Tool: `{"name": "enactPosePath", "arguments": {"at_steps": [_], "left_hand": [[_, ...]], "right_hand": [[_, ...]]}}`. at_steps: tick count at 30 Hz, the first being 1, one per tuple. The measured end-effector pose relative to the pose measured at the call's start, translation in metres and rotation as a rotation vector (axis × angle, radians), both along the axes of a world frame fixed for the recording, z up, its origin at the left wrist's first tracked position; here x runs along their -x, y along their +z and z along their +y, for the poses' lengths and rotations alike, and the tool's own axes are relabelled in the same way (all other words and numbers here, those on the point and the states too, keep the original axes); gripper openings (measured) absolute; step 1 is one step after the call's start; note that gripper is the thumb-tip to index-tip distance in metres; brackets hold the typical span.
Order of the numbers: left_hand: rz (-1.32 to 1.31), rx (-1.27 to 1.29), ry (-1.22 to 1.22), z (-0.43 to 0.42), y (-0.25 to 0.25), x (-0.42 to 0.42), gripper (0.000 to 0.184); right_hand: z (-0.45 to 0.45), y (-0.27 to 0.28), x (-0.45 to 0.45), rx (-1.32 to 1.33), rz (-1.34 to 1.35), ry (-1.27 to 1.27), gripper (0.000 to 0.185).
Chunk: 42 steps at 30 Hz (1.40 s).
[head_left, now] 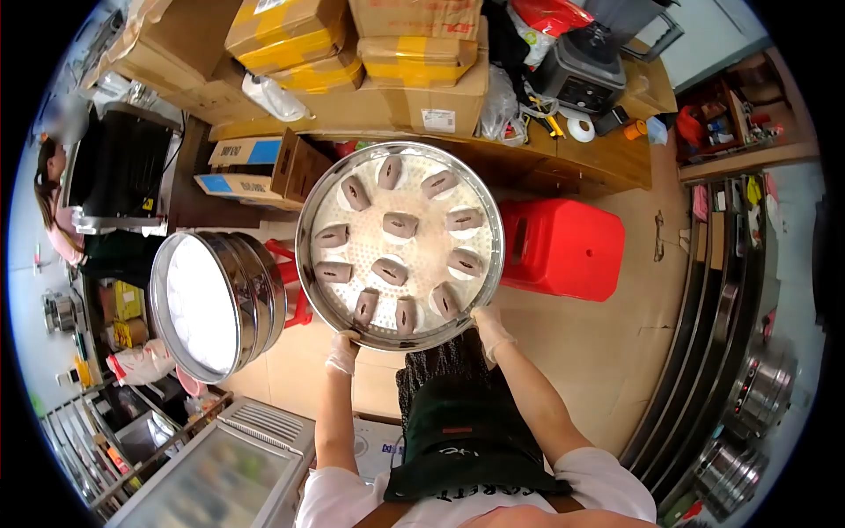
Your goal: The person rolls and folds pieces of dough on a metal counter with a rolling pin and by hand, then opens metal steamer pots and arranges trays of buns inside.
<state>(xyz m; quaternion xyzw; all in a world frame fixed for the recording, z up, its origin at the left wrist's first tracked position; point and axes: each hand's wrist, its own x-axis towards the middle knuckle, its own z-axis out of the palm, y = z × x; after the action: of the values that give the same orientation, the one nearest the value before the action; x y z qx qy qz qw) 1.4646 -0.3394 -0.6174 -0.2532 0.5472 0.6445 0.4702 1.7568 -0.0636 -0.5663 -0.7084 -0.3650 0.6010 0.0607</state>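
Observation:
A round metal steamer tray with a perforated base is held out in front of my body. Several greyish-brown buns, each with a slit on top, lie spaced apart on white paper pieces in it. My left hand, in a clear glove, grips the near rim at the left. On the near right part of that rim is my right hand, also gloved and closed on the edge. Fingers under the tray are partly hidden. To the left stand stacked steamer trays with a white lining on top.
A red plastic stool stands right of the tray. Cardboard boxes and a blender crowd the wooden cabinet ahead. Dark racks line the right side. A glass-topped freezer is at lower left; another person is at far left.

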Motion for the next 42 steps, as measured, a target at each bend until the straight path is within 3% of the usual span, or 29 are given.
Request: {"name": "enactPosePath", "arguments": {"at_steps": [3, 4, 7, 9, 11, 14, 19, 23, 24, 26, 27, 28, 29, 31, 34, 36, 39, 41, 42], "left_hand": [[-0.034, 0.078, -0.023, 0.011, 0.017, 0.000, 0.046], [-0.012, -0.022, 0.006, 0.015, 0.019, -0.003, 0.062], [0.099, -0.075, -0.066, 0.016, 0.049, -0.009, 0.065], [0.100, 0.081, -0.093, 0.017, 0.075, -0.014, 0.066], [0.108, 0.035, -0.074, 0.043, 0.129, -0.036, 0.066], [0.163, -0.049, -0.203, 0.037, 0.115, -0.046, 0.070], [0.142, 0.016, -0.292, 0.088, 0.121, -0.122, 0.041], [0.055, -0.063, -0.461, 0.139, 0.115, -0.184, 0.056], [0.137, -0.091, -0.535, 0.151, 0.111, -0.201, 0.061], [0.038, -0.063, -0.500, 0.183, 0.114, -0.242, 0.058], [0.014, -0.038, -0.517, 0.197, 0.114, -0.259, 0.057], [-0.004, -0.045, -0.498, 0.213, 0.127, -0.279, 0.038], [0.006, 0.024, -0.505, 0.224, 0.125, -0.293, 0.022], [-0.067, 0.027, -0.516, 0.240, 0.116, -0.317, 0.012], [-0.113, 0.037, -0.490, 0.255, 0.072, -0.339, 0.049], [-0.078, -0.021, -0.476, 0.261, 0.051, -0.353, 0.048], [-0.132, 0.026, -0.471, 0.275, 0.053, -0.363, 0.045], [-0.161, 0.104, -0.438, 0.281, 0.065, -0.370, 0.044], [-0.118, -0.082, -0.444, 0.254, -0.013, -0.357, 0.042]], "right_hand": [[0.000, 0.009, -0.002, 0.001, 0.025, 0.007, 0.023], [-0.004, 0.008, -0.002, -0.014, 0.057, -0.071, 0.018], [-0.014, 0.016, -0.016, 0.025, 0.151, -0.117, 0.012], [-0.021, 0.030, -0.031, 0.014, 0.151, -0.085, 0.011], [-0.029, 0.036, -0.052, -0.005, 0.223, -0.109, 0.012], [-0.032, 0.057, -0.090, 0.008, 0.221, -0.157, 0.012], [-0.044, 0.033, -0.185, -0.230, 0.036, -0.178, 0.015], [-0.024, 0.056, -0.251, -0.104, 0.015, -0.198, 0.023], [-0.021, 0.046, -0.276, -0.071, 0.061, -0.225, 0.023], [-0.020, -0.021, -0.332, -0.070, 0.101, -0.263, 0.022], [-0.013, -0.017, -0.341, -0.076, 0.147, -0.332, 0.021], [0.000, -0.005, -0.352, -0.082, 0.191, -0.402, 0.021], [0.012, 0.008, -0.362, -0.088, 0.230, -0.472, 0.021], [0.035, 0.001, -0.385, -0.103, 0.186, -0.505, 0.018], [0.063, -0.021, -0.414, -0.049, 0.181, -0.470, 0.016], [0.077, -0.032, -0.430, -0.054, 0.204, -0.445, 0.016], [0.084, -0.106, -0.452, -0.025, 0.165, -0.419, 0.019], [0.094, -0.103, -0.450, 0.013, 0.049, -0.337, 0.022], [0.102, -0.092, -0.446, 0.033, -0.011, -0.298, 0.023]]}}
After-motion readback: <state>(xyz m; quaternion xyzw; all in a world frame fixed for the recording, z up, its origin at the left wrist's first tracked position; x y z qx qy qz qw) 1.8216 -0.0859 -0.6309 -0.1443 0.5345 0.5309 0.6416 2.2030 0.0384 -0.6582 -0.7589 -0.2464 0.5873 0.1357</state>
